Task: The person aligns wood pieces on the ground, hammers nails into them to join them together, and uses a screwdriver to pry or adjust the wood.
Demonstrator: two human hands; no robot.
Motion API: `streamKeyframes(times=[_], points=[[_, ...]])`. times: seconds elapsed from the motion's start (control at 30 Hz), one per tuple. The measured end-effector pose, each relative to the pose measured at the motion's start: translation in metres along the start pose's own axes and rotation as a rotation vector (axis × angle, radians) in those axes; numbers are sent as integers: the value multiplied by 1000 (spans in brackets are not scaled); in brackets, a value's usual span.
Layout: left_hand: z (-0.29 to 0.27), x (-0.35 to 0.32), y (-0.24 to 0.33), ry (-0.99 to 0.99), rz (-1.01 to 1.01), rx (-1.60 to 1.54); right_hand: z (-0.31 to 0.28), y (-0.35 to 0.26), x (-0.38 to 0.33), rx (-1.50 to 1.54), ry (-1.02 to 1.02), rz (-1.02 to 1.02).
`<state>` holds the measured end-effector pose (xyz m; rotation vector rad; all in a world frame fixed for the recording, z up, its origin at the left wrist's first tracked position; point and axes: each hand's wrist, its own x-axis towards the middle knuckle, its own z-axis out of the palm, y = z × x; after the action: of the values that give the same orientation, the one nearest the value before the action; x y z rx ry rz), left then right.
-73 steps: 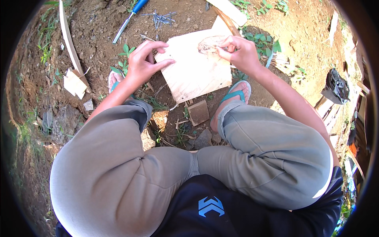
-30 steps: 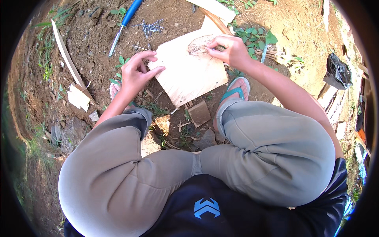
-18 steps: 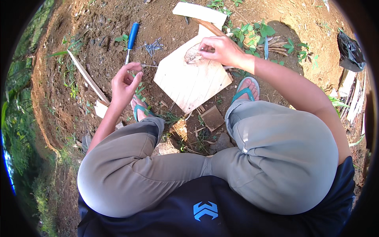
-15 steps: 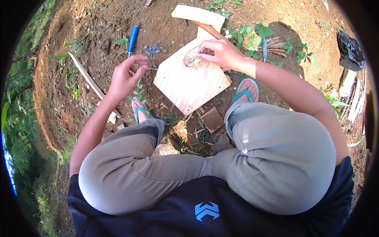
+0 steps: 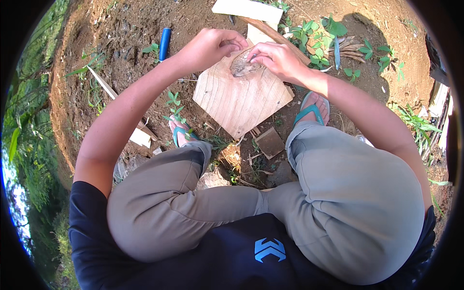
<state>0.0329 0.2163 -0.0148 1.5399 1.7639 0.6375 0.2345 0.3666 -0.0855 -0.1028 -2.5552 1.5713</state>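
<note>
From my head camera, looking down: I sit low on the dirt ground (image 5: 121, 53) with my knees bent. A flat wood board (image 5: 241, 96) lies on the ground in front of my feet, at about 12 o'clock from my knees. Near its top end is a dark round knot (image 5: 241, 67).

My left hand (image 5: 210, 46) is curled narrow, with the fingers bent down at the top edge of the board, right by the knot. I cannot tell if it holds something small. My right hand (image 5: 278, 58) is also pinched close, and its fingertips touch the board just beside the knot. Both hands meet there, at 12 o'clock.

I think the work on the knot is under way and not done. The rest of the board looks plain and bare.

Around me is an outdoor spot. A blue handle (image 5: 165, 42) lies on the dirt at 11 o'clock from the board. A thin wood strip (image 5: 108, 87) lies at 9 o'clock. A pale plank (image 5: 246, 8) is at the top, past my hands. A small square block (image 5: 269, 142) sits at 6 o'clock from the board, between my feet. I wear teal sandals (image 5: 309, 111). Green weeds (image 5: 314, 31) grow at 1 o'clock, and thick grass runs down the left rim.
</note>
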Motion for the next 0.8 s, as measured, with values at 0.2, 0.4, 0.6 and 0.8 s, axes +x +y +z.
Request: streamKeyframes(times=[0.2, 0.4, 0.6, 0.8], points=[[9, -5, 1, 30, -68, -29, 0, -2, -3, -31, 41, -36], [9, -9, -5, 88, -65, -50, 0, -11, -4, -152, 30, -27], [5, -13, 6, 140, -2, -108, 2, -11, -3, -203, 74, -168], [12, -18, 3, 81, 37, -118, -2, -21, -4, -245, 20, -161]])
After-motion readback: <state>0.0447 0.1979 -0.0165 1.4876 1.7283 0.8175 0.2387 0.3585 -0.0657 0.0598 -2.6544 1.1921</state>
